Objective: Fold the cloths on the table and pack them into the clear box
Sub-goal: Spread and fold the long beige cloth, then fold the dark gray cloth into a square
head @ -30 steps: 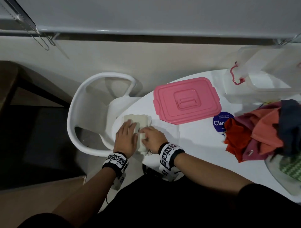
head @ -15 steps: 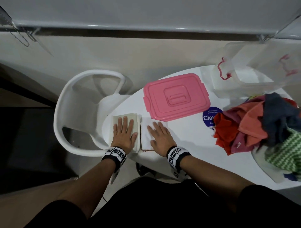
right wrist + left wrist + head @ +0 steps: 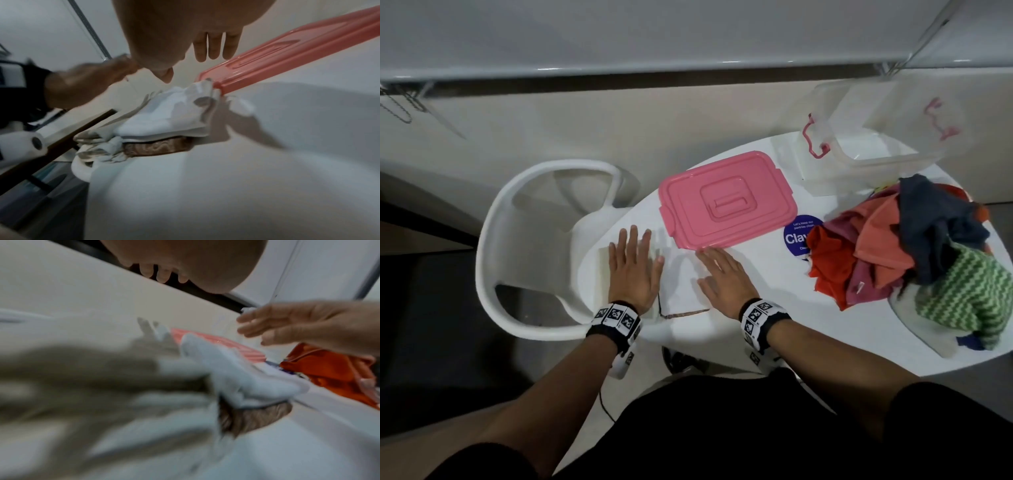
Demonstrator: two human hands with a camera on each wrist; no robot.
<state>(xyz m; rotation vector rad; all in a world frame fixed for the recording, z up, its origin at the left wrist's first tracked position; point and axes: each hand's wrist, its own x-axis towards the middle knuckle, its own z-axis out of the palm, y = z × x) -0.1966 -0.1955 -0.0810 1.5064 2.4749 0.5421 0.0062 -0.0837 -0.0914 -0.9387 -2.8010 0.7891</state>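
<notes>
A folded white cloth (image 3: pixel 678 284) with a brown patterned trim lies at the table's near left edge; its cream half (image 3: pixel 602 274) peeks out beside my left hand (image 3: pixel 635 260). That hand is flat with straight fingers over the cloth. My right hand (image 3: pixel 719 270) hovers, fingers straight, just off the cloth's right edge, holding nothing. The right wrist view shows the cloth (image 3: pixel 164 118) lying loosely folded against the pink lid (image 3: pixel 287 53). The clear box (image 3: pixel 859 150) with red latches stands open at the back right. A pile of unfolded cloths (image 3: pixel 876 253), red, orange, navy and green-striped, sits at the right.
The pink lid (image 3: pixel 726 202) lies flat in the middle of the white round table (image 3: pixel 756 325), just beyond my hands. A white plastic chair (image 3: pixel 534 246) stands against the table's left edge. A blue round sticker (image 3: pixel 796 236) shows beside the pile.
Both hands went from pressing close together on the folded cloth to lying flat side by side. The right hand has now slid right, off the cloth, and lifted slightly.
</notes>
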